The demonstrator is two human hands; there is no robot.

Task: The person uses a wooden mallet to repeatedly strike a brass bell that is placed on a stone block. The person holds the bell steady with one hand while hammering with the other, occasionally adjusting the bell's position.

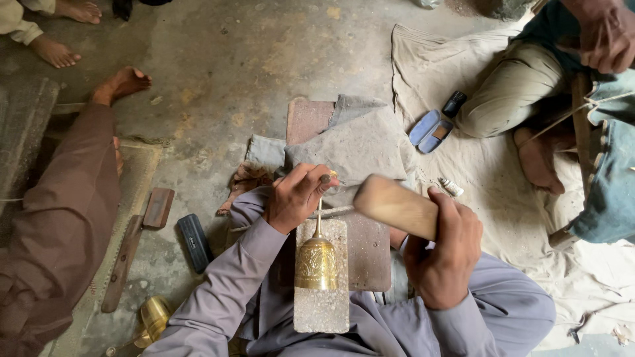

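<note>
Two fingers [311, 173] of the left hand [294, 197] pinch a thin punch [319, 215] on the brass bell [315, 264], centre frame; right hand [446, 254] wraps the wooden mallet [395, 206]. A glancing blow could bend the punch or hit the fingers.

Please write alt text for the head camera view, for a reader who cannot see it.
Seen from above, a seated person's left hand holds a thin tool against the top of an engraved brass bell lying on a stone block, while the right hand grips a wooden mallet. Other people sit around on the concrete floor.
</note>
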